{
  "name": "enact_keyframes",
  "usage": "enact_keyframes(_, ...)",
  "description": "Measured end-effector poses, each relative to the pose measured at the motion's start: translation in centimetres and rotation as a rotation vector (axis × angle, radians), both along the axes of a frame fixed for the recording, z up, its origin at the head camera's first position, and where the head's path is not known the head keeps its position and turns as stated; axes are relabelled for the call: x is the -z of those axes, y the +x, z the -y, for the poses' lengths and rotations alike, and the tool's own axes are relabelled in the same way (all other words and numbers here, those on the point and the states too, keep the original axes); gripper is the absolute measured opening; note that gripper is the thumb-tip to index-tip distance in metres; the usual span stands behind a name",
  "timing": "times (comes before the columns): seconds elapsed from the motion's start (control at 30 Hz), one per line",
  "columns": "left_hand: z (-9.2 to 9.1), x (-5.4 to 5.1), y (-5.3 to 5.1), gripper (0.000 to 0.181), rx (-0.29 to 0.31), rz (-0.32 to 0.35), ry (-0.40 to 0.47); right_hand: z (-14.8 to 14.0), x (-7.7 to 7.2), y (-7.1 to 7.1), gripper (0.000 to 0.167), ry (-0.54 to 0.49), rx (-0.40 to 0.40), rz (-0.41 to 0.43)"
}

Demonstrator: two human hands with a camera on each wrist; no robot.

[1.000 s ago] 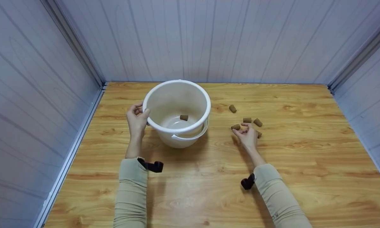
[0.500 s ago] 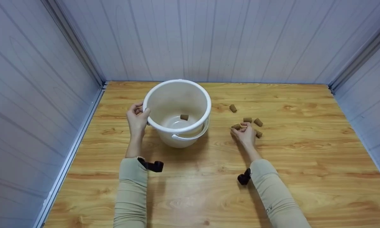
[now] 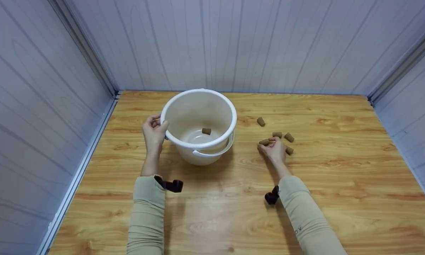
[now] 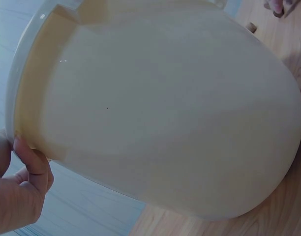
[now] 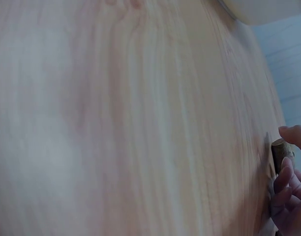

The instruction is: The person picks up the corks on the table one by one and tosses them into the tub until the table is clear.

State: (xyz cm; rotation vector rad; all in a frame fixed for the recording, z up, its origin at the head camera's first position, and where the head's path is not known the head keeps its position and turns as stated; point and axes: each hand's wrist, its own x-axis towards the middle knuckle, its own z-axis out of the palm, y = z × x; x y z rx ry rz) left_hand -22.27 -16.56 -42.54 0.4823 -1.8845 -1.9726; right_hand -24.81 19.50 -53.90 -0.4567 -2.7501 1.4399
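Observation:
A white bucket (image 3: 201, 156) with a wire-like white handle (image 3: 217, 153) stands upright on the wooden table. At its left side my left hand (image 3: 153, 136) grips the rim, thumb on top in the head view and fingers curled under it in the left wrist view. One brown cork (image 3: 206, 131) lies inside on the bucket's bottom. To the right, my right hand (image 3: 275, 151) pinches another cork (image 3: 264, 142) at table level between thumb and fingers. The right wrist view has that cork (image 5: 281, 152) between the fingers, partly covered by them.
Around the right hand lie more corks: one just beyond it (image 3: 277, 134), one to its right (image 3: 289, 137), one beside the knuckles (image 3: 289, 150). A further cork (image 3: 261, 122) lies farther back. Pale panel walls (image 3: 219, 46) enclose the table (image 3: 216, 212) behind and at both sides.
The right forearm and wrist have shifted slightly left and forward, while the right fingers stay around the same cork. The left hand and bucket have hardly moved.

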Motion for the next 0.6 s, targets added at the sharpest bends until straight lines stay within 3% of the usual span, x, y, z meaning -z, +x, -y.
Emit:
enact_keyframes(0.4, 0.03, 0.14, -0.14, 0.033, 0.002, -0.03, 0.01, -0.05, 0.14, -0.09, 0.039, 0.059, -0.008, 0.025)
enact_keyframes(0.6, 0.04, 0.22, -0.25, 0.029, -0.007, -0.019, 0.019, -0.13, 0.29, 0.0, 0.037, 0.041, -0.012, 0.006)
